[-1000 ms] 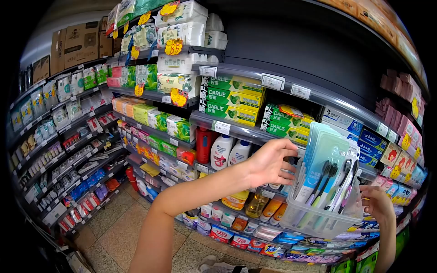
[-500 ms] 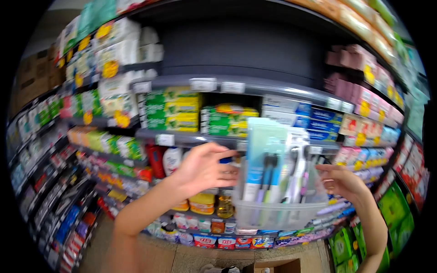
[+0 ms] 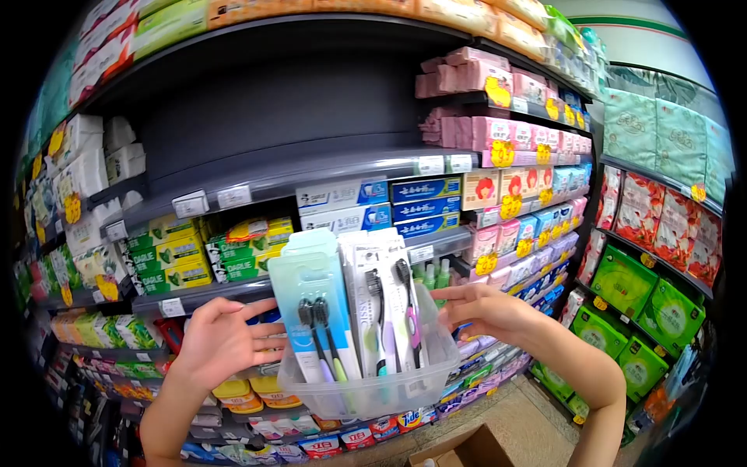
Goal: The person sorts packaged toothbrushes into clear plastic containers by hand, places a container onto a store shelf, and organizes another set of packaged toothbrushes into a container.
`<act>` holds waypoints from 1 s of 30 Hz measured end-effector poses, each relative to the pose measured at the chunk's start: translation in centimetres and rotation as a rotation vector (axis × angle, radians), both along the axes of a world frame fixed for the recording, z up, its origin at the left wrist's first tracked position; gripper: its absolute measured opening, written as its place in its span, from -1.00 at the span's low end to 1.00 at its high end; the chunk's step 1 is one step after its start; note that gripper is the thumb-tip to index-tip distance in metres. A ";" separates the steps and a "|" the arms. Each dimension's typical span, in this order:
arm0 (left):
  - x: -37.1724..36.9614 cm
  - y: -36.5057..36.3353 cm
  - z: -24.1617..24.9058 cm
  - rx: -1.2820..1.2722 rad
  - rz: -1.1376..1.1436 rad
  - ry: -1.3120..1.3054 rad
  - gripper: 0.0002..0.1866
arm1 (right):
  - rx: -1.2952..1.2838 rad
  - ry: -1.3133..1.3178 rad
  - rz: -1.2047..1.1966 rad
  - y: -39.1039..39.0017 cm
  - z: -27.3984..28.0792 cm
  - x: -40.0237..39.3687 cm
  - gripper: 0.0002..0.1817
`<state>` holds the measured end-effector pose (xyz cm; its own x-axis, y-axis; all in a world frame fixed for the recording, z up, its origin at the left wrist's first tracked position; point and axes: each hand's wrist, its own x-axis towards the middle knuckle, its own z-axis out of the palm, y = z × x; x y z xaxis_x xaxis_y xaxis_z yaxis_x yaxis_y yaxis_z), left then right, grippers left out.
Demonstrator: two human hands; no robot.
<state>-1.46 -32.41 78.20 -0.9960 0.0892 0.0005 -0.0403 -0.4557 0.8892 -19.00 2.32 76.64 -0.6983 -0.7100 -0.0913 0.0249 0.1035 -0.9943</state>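
A clear plastic bin [image 3: 373, 393] stands upright in front of the shelves, filled with packaged toothbrushes. Blue-green packs [image 3: 311, 272] lean on its left side and white packs [image 3: 366, 257] on its right. My left hand [image 3: 226, 342] is at the bin's left side, fingers apart and reaching toward it. At the right side is my right hand [image 3: 486, 311], its fingers spread near the bin's upper edge. Whether the fingertips touch the bin is hard to tell. Both palms face inward, and neither hand is wrapped round anything.
Behind the bin, shelves [image 3: 311, 167] hold green and yellow toothpaste boxes [image 3: 175, 257] and blue boxes [image 3: 424, 206]. Pink packs [image 3: 498, 132] line the right shelves, with green packs [image 3: 622, 284] farther right. An open cardboard box [image 3: 467, 450] sits on the floor below.
The view has turned right, so more of the right-hand shelves shows. The bin and both hands now appear farther left in the frame. Both hands remain beside the bin with fingers apart.
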 end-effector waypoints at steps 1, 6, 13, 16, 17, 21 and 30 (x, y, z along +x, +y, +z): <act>0.0 0.2 0.1 -0.003 0.006 -0.005 -0.24 | -0.015 -0.012 0.000 0.3 -0.2 -0.1 -0.28; -0.3 1.6 0.5 -0.009 0.046 -0.010 -0.25 | -0.101 -0.054 0.015 1.1 -0.5 -0.5 -0.29; -0.5 2.9 0.7 -0.043 0.034 -0.038 -0.19 | -0.141 -0.078 0.011 2.1 -0.7 -1.2 -0.24; -0.6 3.2 1.0 0.030 -0.008 -0.045 -0.23 | -0.163 -0.074 0.010 2.2 -0.8 -1.6 -0.22; -0.6 3.2 1.1 0.059 -0.027 -0.049 -0.26 | -0.169 -0.071 0.003 2.1 -0.6 -1.4 -0.21; -0.5 3.5 1.7 0.034 -0.010 -0.025 -0.27 | -0.164 -0.058 0.042 2.1 -0.4 -2.0 -0.21; -1.2 3.1 5.0 0.065 -0.015 0.123 -0.30 | -0.246 0.044 0.003 0.9 4.5 -4.4 -0.35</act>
